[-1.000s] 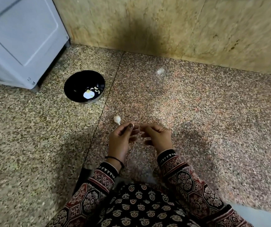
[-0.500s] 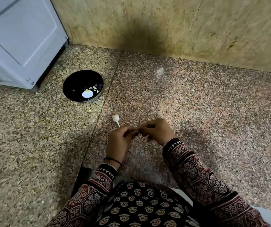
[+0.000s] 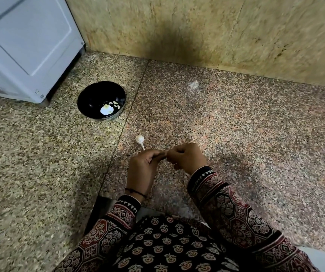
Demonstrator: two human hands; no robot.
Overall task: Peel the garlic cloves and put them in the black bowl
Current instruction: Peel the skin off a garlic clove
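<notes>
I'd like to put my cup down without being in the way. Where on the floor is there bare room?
Widest bare patch: right of the hands, out to the wall. Also bare: floor left of the tile seam, below the black bowl. Crowded: the strip from bowl past the garlic bulb to the left hand and right hand.

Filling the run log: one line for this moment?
hands: left hand and right hand pinched together | bowl: holds cloves | garlic: on floor

Speckled stone floor, black bowl, probably garlic bulb
</notes>
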